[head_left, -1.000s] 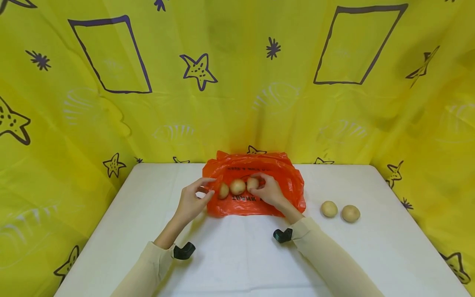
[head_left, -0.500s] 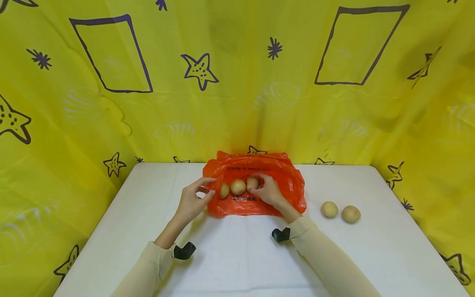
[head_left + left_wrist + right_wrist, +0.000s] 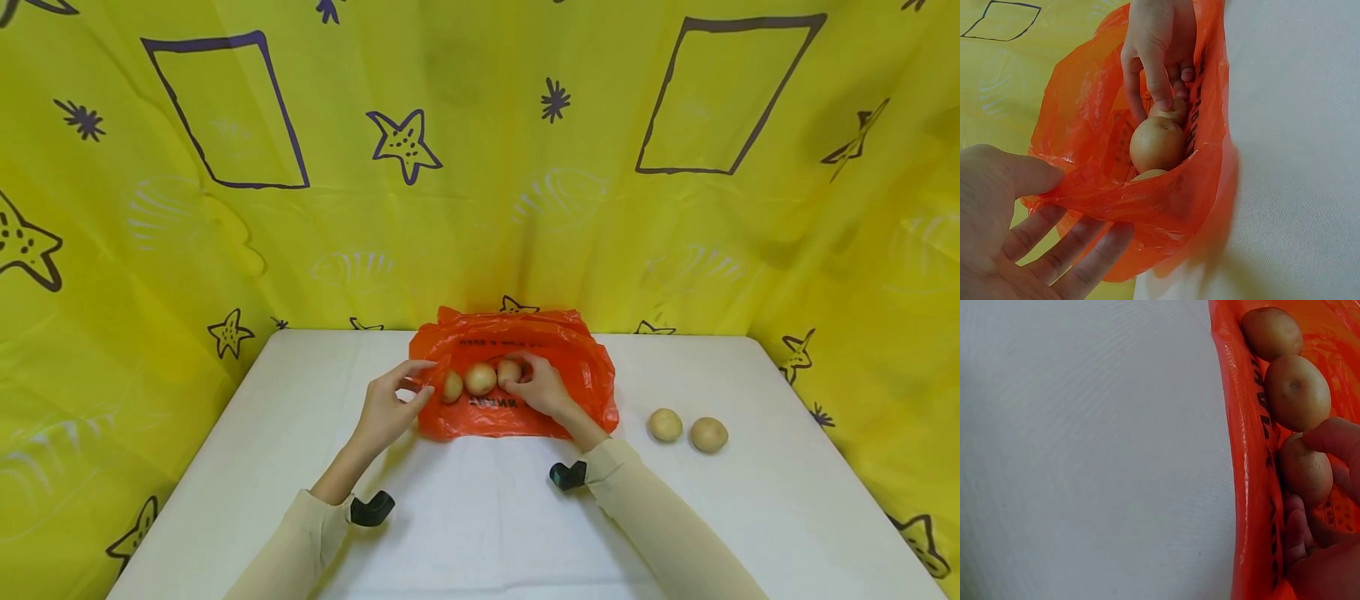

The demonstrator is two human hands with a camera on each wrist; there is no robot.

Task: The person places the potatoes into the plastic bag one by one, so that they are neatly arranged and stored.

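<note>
A red plastic bag (image 3: pixel 592 379) with black print lies on its side at the back of the table, mouth spread. Inside, three potatoes sit in a row: one at the left (image 3: pixel 452 387), a middle potato (image 3: pixel 480 379) and one at the right (image 3: pixel 508 372). My right hand (image 3: pixel 547 390) reaches into the bag and grips the right-hand potato (image 3: pixel 1307 470), which sits right beside the middle one. At the bag's left side, my left hand (image 3: pixel 384 412) pinches the rim, thumb (image 3: pixel 1038 176) on the inner side and fingers behind the film. The left potato is partly hidden by that rim.
Two more potatoes, a paler one (image 3: pixel 665 425) and a browner one (image 3: pixel 708 434), rest on the white-covered table (image 3: pixel 480 533) right of the bag. Behind and at both sides hangs a yellow curtain (image 3: pixel 480 217) with starfish drawings.
</note>
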